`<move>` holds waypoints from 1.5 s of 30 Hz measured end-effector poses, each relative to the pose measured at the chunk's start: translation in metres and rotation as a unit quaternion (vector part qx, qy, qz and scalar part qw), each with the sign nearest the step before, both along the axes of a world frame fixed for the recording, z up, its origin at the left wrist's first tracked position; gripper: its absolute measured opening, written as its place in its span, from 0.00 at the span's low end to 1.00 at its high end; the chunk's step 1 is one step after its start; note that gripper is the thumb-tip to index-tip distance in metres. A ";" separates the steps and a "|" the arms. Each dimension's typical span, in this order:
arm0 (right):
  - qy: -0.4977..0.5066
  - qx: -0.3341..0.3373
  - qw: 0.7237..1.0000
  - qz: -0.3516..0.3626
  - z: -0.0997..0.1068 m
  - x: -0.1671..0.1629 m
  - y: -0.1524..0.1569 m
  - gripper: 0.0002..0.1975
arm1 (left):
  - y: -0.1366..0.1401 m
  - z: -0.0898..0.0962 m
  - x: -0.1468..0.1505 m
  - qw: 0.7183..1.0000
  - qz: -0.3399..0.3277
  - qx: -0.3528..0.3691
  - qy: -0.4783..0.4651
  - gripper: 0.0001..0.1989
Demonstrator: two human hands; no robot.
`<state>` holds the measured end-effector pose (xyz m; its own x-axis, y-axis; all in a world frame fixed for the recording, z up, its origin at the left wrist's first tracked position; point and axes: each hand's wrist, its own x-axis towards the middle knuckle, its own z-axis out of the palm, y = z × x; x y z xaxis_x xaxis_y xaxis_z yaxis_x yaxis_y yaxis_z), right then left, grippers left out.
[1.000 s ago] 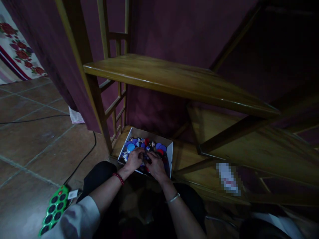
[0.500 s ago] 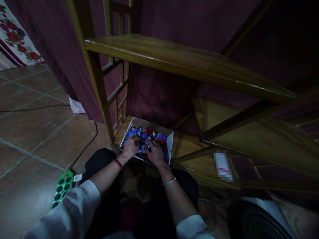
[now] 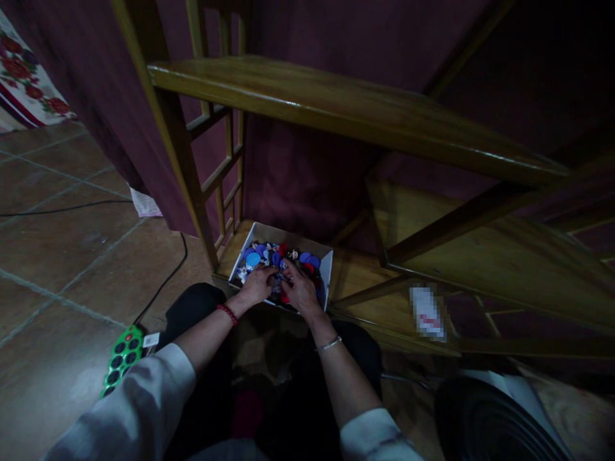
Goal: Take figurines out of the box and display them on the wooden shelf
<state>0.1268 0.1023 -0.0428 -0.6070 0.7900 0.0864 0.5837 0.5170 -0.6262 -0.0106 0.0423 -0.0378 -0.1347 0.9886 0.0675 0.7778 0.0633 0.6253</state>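
1. Since half a second ago, the left hand (image 3: 256, 287) has drawn back toward the near edge of the white box (image 3: 325, 275), uncovering more of a light-blue disc (image 3: 252, 259), while the right hand (image 3: 302, 291) reaches farther in among the contents.
2. From my distant seat I see both hands inside the box, side by side and close together, palms down, fingers bent over a jumble of small pieces (image 3: 308, 259) in blue, red, black and white.
3. The light is dim and the pieces are tiny, so I cannot tell whether either hand grips one or merely touches the pile.
4. I find the box open and upright on a low wooden shelf (image 3: 353, 272), just ahead of the person's knees, near the lattice side (image 3: 221, 176); a higher shelf (image 3: 336, 102) crosses above it.
5. On the left wrist I see a red bracelet (image 3: 227, 314), on the right a silver bangle (image 3: 330, 344).
6. Off to my left, on the tiled floor (image 3: 62, 256), lies a green object (image 3: 122, 358) with dark round spots, beside a black cable (image 3: 161, 291).
7. Toward the lower right I see a dark, ridged round object (image 3: 494, 422).
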 end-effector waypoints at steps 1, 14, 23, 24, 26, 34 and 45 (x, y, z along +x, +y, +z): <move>0.011 -0.005 1.000 0.003 -0.001 0.001 0.000 0.29 | 0.000 0.000 0.001 1.000 -0.001 -0.003 -0.005 0.18; 0.156 -0.047 0.987 -0.009 -0.006 0.004 -0.002 0.23 | 0.012 -0.009 0.007 0.985 0.110 0.013 -0.129 0.16; 0.153 -0.068 0.986 0.009 -0.005 0.006 -0.005 0.22 | 0.016 -0.011 0.009 0.989 0.108 0.004 -0.096 0.13; 0.153 -0.069 0.986 0.009 -0.005 0.007 -0.005 0.22 | 0.016 -0.010 0.009 0.990 0.107 0.004 -0.091 0.13; 0.151 -0.068 0.986 0.009 -0.006 0.007 -0.005 0.21 | 0.016 -0.008 0.010 0.991 0.109 0.003 -0.081 0.13; 0.135 -0.038 0.990 -0.029 -0.004 0.008 0.003 0.17 | 0.014 -0.006 0.009 0.989 0.100 0.006 -0.108 0.13; -0.003 0.050 0.995 -0.083 0.008 0.035 0.023 0.15 | 0.013 -0.006 0.009 0.991 0.103 0.013 -0.086 0.18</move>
